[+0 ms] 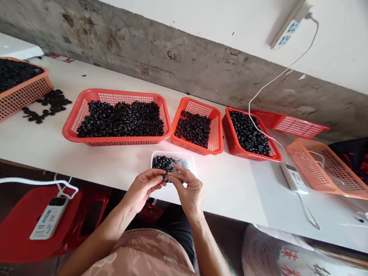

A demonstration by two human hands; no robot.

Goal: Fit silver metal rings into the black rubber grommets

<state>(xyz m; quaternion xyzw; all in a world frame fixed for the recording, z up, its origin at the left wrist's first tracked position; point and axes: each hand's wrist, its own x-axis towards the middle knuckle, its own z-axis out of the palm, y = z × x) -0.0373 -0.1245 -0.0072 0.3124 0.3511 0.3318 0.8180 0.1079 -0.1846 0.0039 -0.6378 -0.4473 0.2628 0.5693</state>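
My left hand [147, 187] pinches a small black part [165, 177] between thumb and fingertips, above the near edge of the table. From the other side, my right hand [188, 189] closes its thumb and index finger at the same part; the fingertips of both hands almost meet. Just behind them stands a white plastic tray [190, 158], partly covered by my hands. Black ring-like pieces [162, 162] lie in its left side and small shiny clear or silvery bits [182, 163] in its right. The exact shape of the held part is too small to tell.
Red baskets [120, 140] of black pieces line the table, with an orange basket [15, 100] of black parts at far left. Loose black parts [53, 102] lie beside it. Rightward are another orange basket [329, 169], a power strip [294, 178] and a hanging white cable [281, 76].
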